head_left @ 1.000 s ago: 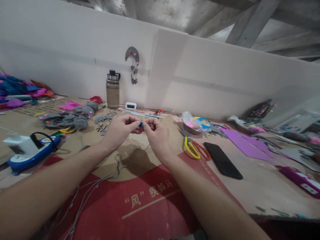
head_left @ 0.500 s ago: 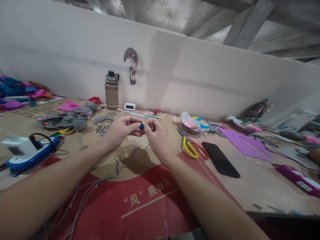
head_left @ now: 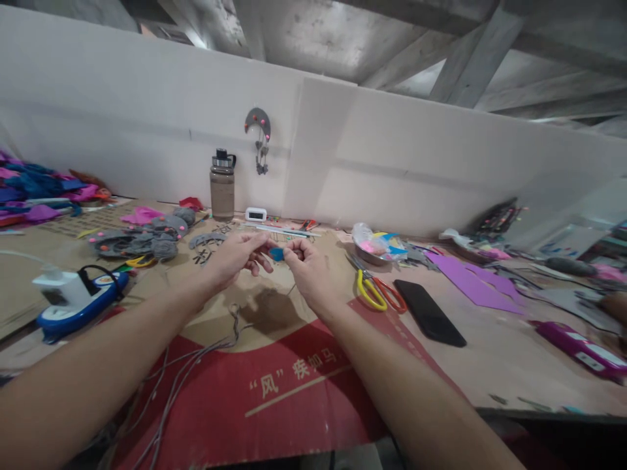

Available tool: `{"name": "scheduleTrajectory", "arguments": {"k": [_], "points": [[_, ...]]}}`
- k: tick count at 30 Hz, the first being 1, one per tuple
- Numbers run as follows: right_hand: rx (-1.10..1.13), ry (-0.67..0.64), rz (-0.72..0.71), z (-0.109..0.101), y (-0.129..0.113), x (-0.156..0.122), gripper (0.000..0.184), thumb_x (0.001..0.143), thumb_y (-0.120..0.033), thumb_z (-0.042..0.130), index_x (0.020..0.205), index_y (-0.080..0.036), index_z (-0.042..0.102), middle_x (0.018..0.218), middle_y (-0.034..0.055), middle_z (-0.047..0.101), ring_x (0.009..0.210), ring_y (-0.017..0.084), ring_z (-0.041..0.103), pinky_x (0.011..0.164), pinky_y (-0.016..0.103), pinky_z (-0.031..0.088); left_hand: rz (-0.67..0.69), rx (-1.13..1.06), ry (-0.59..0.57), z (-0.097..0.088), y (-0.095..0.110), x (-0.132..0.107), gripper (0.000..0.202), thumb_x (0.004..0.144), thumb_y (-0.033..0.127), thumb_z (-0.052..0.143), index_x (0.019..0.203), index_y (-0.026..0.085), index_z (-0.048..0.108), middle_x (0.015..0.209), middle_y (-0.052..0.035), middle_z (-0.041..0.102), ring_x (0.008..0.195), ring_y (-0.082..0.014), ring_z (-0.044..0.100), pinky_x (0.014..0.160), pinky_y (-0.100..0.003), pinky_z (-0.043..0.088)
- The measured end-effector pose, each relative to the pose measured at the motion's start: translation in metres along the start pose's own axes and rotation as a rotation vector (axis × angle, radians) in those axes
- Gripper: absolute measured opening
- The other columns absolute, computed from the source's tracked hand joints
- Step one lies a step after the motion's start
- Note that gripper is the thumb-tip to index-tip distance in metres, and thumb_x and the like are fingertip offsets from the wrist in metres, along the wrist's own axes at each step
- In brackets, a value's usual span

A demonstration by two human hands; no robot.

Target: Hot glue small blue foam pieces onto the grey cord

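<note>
While my right hand [head_left: 307, 267] pinches a small blue piece [head_left: 277, 254] by its right side, my left hand [head_left: 234, 258] is just beside it, fingers loosely parted; I cannot tell whether a fingertip touches the piece. Both hands are raised over a red and tan cardboard sheet [head_left: 294, 418] on the worktop [head_left: 482, 369], where grey cords [head_left: 196, 356] lie nearer to me. To the right are scissors [head_left: 371, 290] with yellow and orange handles, then a black phone [head_left: 431, 313]. Beyond my hands, a water bottle [head_left: 222, 192] stands upright before a pale panel [head_left: 392, 147], on which a grey crescent ornament [head_left: 258, 121] hangs.
</note>
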State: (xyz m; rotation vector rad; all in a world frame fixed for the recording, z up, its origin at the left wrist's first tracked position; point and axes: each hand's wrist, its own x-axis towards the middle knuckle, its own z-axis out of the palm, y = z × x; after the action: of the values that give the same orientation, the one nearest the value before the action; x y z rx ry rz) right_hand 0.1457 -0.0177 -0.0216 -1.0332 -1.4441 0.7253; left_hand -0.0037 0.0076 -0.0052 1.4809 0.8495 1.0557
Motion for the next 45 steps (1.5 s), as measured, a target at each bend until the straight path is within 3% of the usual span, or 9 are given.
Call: {"name": "scheduleTrajectory", "arguments": {"k": [4, 7, 10, 18, 33, 45], "points": [[0.012, -0.001, 0.021, -0.001, 0.0, 0.002, 0.009, 0.071, -0.029, 0.05, 0.067, -0.021, 0.047, 0.057, -0.0054, 0.04, 0.051, 0.009, 0.034, 0.048, 0.022, 0.028, 0.023, 0.006, 0.087, -0.007, -0.008, 0.005, 0.037, 0.075, 0.046, 0.053, 0.081, 0.011, 0.061, 0.073, -0.0093, 0.063, 0.053, -0.0122, 0.059, 0.039, -0.019, 0.037], [0.013, 0.013, 0.026, -0.001, 0.001, 0.003, 0.01, 0.07, -0.029, 0.049, 0.066, -0.021, 0.046, 0.056, -0.0055, 0.04, 0.05, 0.009, 0.034, 0.047, 0.022, 0.028, 0.114, 0.048, 0.192, -0.006, -0.014, 0.006, 0.028, 0.074, 0.041, 0.056, 0.074, 0.013, 0.059, 0.066, -0.0036, 0.059, 0.047, -0.0076, 0.051, 0.039, -0.018, 0.032], [0.038, 0.017, 0.019, 0.002, 0.003, 0.004, 0.009, 0.069, -0.029, 0.049, 0.067, -0.021, 0.047, 0.055, -0.0061, 0.038, 0.05, 0.009, 0.032, 0.046, 0.021, 0.026, 0.131, 0.03, 0.31, -0.003, -0.017, 0.004, 0.027, 0.074, 0.039, 0.054, 0.061, 0.015, 0.05, 0.051, 0.0039, 0.046, 0.038, -0.0046, 0.038, 0.037, -0.017, 0.024], [0.035, 0.017, -0.001, 0.005, 0.006, 0.004, 0.01, 0.07, -0.027, 0.049, 0.068, -0.018, 0.047, 0.056, -0.0063, 0.037, 0.051, 0.007, 0.032, 0.047, 0.019, 0.025, 0.208, 0.027, 0.346, 0.003, -0.016, -0.001, 0.036, 0.077, 0.042, 0.053, 0.054, 0.016, 0.04, 0.047, 0.0062, 0.035, 0.039, -0.0047, 0.027, 0.038, -0.019, 0.019], [-0.001, 0.007, -0.009, 0.006, 0.004, 0.0, 0.009, 0.069, -0.027, 0.048, 0.068, -0.018, 0.049, 0.057, -0.0053, 0.042, 0.052, 0.008, 0.034, 0.048, 0.02, 0.027, 0.157, -0.024, 0.357, 0.002, -0.028, 0.003, 0.037, 0.075, 0.045, 0.054, 0.055, 0.015, 0.045, 0.046, 0.0052, 0.04, 0.037, -0.0042, 0.029, 0.035, -0.017, 0.018], [0.006, -0.03, 0.003, 0.012, 0.017, -0.002, 0.011, 0.071, -0.028, 0.048, 0.067, -0.018, 0.047, 0.056, -0.0056, 0.039, 0.051, 0.008, 0.033, 0.048, 0.02, 0.026, 0.189, 0.054, 0.341, -0.007, -0.023, 0.004, 0.038, 0.078, 0.048, 0.051, 0.059, 0.015, 0.047, 0.049, 0.004, 0.045, 0.038, -0.004, 0.033, 0.036, -0.017, 0.022]]}}
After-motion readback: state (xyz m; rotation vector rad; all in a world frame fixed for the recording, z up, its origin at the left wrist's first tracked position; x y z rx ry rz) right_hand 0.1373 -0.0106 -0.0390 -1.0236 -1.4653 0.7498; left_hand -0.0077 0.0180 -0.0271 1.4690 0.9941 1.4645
